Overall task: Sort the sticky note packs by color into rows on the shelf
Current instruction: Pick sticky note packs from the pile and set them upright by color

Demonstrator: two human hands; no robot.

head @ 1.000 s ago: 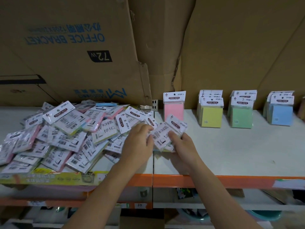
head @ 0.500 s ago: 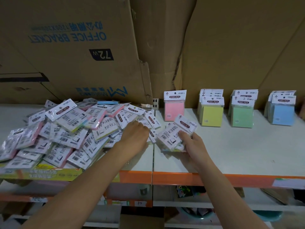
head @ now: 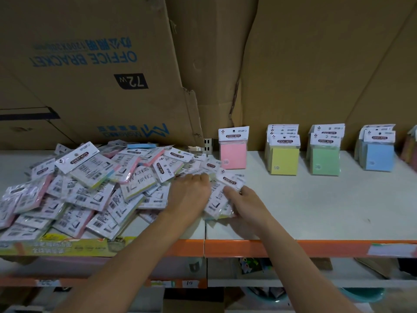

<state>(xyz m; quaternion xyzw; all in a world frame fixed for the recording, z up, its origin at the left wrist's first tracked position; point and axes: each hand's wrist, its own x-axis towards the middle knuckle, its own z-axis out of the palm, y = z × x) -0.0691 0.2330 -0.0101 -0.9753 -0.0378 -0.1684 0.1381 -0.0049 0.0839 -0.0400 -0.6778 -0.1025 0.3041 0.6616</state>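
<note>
We hold the bundle (head: 217, 203) of packs in our right hand (head: 244, 205), in front of the pink pack (head: 233, 152) and a little to its left, low over the shelf (head: 316, 211). Half a second ago it was higher and nearer the pink pack; now it has dropped back toward the shelf's front edge. The right hand's fingers curl round the bundle's right side. Our left hand (head: 191, 192) has come right from the pile (head: 90, 188), and its knuckles now sit against the bundle's left edge, so the hands are close together with the bundle between them. Its fingers curl down out of sight, and we cannot tell whether they grip anything. Right of the pink pack, the yellow row (head: 284, 157), green row (head: 326, 159) and blue row (head: 380, 154) stand upright as before, apart from one another. The pile spreads left of the pink pack. Boxes (head: 90, 64) stand behind it.
</note>
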